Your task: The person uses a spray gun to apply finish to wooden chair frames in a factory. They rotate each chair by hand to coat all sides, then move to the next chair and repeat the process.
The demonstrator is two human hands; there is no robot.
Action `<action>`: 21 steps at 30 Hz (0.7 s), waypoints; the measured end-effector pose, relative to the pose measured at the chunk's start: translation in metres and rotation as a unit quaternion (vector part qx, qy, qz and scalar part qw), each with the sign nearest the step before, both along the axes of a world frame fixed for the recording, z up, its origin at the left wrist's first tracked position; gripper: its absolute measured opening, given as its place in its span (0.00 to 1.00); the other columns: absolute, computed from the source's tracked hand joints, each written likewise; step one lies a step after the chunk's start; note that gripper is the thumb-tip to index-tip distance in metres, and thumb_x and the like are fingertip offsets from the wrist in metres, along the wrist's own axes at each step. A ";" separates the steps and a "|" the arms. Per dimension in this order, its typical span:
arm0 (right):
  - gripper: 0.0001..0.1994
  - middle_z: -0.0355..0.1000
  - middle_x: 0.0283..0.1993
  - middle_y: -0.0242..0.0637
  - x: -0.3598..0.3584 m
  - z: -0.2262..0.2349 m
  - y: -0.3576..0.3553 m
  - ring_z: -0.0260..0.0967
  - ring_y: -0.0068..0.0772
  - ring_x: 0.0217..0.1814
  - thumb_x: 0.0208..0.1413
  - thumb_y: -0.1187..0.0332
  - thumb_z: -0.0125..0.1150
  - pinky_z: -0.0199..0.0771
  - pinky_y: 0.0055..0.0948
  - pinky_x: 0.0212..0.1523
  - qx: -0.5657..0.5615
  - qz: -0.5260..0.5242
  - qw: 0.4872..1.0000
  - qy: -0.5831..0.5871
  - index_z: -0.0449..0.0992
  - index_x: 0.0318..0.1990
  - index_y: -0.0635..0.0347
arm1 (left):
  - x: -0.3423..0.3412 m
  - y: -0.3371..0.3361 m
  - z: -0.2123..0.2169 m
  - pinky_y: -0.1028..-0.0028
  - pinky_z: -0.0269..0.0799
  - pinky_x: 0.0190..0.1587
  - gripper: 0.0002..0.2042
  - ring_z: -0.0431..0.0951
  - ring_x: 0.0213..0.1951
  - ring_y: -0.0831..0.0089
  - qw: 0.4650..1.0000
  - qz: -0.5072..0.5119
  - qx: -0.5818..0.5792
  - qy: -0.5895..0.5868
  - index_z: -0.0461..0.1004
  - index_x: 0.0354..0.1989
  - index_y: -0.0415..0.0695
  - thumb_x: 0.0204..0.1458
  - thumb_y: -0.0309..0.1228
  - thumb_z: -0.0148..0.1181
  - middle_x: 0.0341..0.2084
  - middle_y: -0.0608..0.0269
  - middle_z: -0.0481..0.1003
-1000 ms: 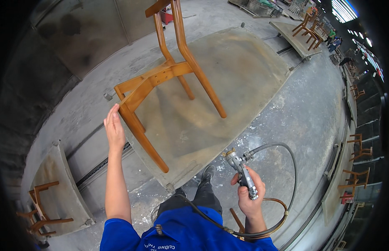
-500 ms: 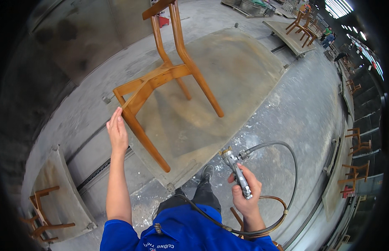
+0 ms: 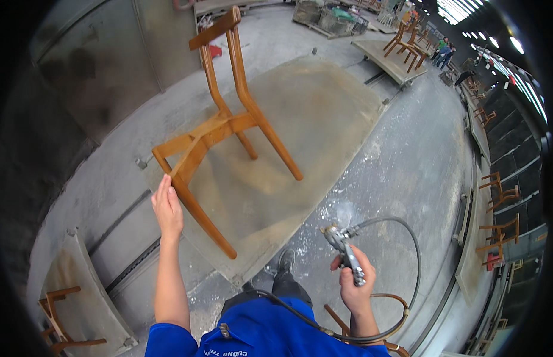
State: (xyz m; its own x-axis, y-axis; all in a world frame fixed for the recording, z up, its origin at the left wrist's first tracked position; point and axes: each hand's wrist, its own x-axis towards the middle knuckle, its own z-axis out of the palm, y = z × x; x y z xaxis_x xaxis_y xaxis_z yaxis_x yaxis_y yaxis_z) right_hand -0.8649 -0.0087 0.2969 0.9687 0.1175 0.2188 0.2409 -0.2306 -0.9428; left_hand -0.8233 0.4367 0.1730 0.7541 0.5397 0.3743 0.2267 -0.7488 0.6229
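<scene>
A brown wooden chair frame (image 3: 193,156), with legs, a backrest and no seat panel, stands on a flat grey-brown platform (image 3: 324,107). My left hand (image 3: 168,209) has its fingers stretched out and touches the front corner of the frame, at the top of the near leg. In my right hand (image 3: 356,276) is a metal spray gun (image 3: 343,247), gripped by its handle with the nozzle end toward the platform. From the gun a dark hose (image 3: 414,250) loops right and down past my forearm, then across my blue shirt.
Another platform (image 3: 104,297) with a chair frame (image 3: 61,318) lies at the lower left. More chair frames (image 3: 500,232) stand on platforms along the right. A far platform (image 3: 386,62) holds chairs, with people (image 3: 444,53) beyond. Dark wall panels (image 3: 104,65) rise at the left.
The view has tilted up a little, so the chair and platform sit lower and slightly left in the picture. Both hands keep their places, left on the frame, right on the spray gun.
</scene>
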 end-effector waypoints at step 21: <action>0.25 0.75 0.29 0.33 0.241 -0.025 -0.185 0.62 0.13 0.22 0.67 0.47 0.56 0.58 0.16 0.18 0.039 0.068 0.967 0.242 0.73 0.54 0.63 | 0.054 -0.051 -0.025 0.55 0.48 0.73 0.26 0.54 0.72 0.44 0.949 0.235 0.142 0.153 0.72 0.64 0.44 0.71 0.47 0.37 0.69 0.55 0.64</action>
State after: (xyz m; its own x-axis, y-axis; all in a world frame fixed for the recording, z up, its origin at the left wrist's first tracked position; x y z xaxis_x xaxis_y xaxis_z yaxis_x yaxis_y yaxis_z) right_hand -0.6238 -0.1940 0.2720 0.9362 0.2534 -0.2437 -0.2105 -0.1510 -0.9658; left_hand -0.7692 0.3858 0.1477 0.5518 0.7536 0.3573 0.7154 -0.6479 0.2616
